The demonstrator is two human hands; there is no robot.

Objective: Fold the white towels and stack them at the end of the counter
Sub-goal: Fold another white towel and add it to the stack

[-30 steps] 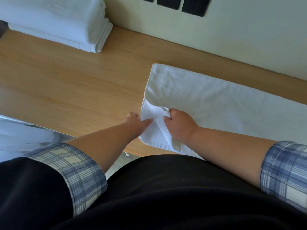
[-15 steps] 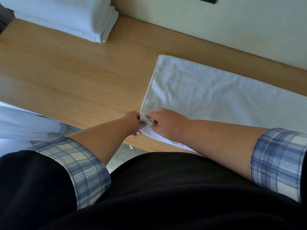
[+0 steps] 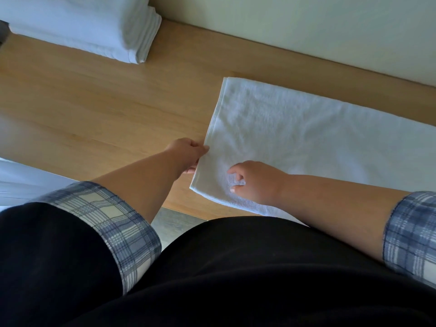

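Left grip: left hand (image 3: pixel 188 154) is pinching the left edge of the white rectangular terry towel (image 3: pixel 306 138).
Right grip: right hand (image 3: pixel 256 181) is curling onto the towel's near corner, bunching a little cloth.
Change: the corner turned up a second ago is now lying flat.
Meaning: this fold is probably squaring up for the next one.
Towel: lying on the light wooden tabletop (image 3: pixel 106 109).
Far end: a thick stack of folded white towels (image 3: pixel 82 27) is sitting well apart.
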